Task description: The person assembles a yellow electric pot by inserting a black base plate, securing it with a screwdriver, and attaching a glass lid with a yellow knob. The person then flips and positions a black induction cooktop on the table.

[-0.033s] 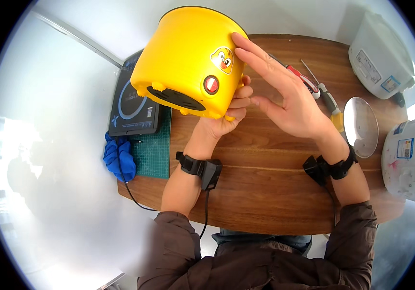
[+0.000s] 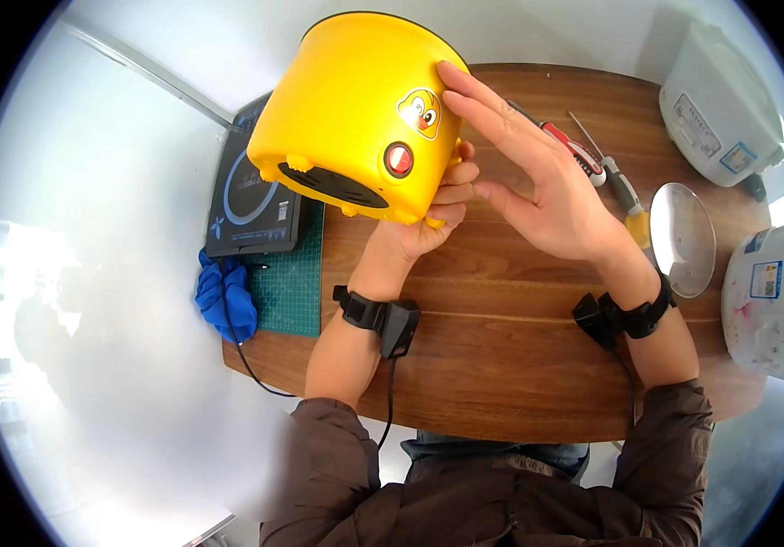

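A yellow electric cooking pot (image 2: 346, 100) is held up over the far part of the table, tilted so that its black vented base (image 2: 332, 185) and small yellow feet show. A duck-face sticker (image 2: 421, 115) and a red switch (image 2: 399, 160) are on its side. My left hand (image 2: 433, 214) is closed around the pot's handle, which the fingers mostly hide. My right hand (image 2: 542, 173) is open, fingers stretched out and the fingertips against the pot's right side. The pot's inside cannot be seen.
A black induction cooker (image 2: 250, 205) sits on a green cutting mat (image 2: 287, 292), beside a blue cloth (image 2: 225, 296). At right are a red-handled tool (image 2: 576, 153), a screwdriver (image 2: 624, 190), a clear lid (image 2: 682, 239), a white rice cooker (image 2: 720, 114) and another white appliance (image 2: 768, 305).
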